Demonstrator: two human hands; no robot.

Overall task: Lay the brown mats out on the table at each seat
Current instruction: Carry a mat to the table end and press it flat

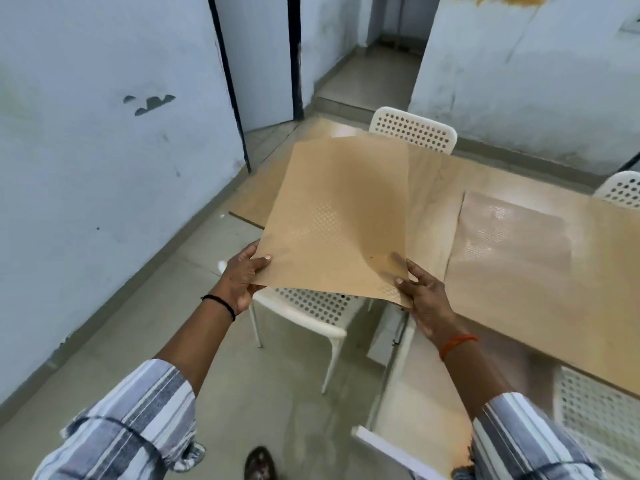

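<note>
Striped grey-and-white shirt sleeves come in from the bottom corners, with a dark shoe toe poking in on the grey floor between them. Left hand, which has a thin black band on the wrist, is pinching the near left corner of a thin brown perforated mat, thumb on top and the other fingers curled underneath. Right hand, with an orange thread on its wrist, grips the near right corner the same way, thumb on the upper face and fingers tucked below. So the mat is up in the air, held by both hands, tilted and a bit floppy. It looks like a second sheet edge peeks out behind it along the top and right, though I can't say for sure.

Using the long light-wood table as the landmark: the held mat hangs over the table's left edge, partly above the tabletop and partly above a white perforated plastic chair pushed up to that side. Another brown perforated mat lies flat on the table, just right of the held one. More white perforated chairs sit at the table's far end and along its far right side, and one near the right-hand sleeve.
</note>
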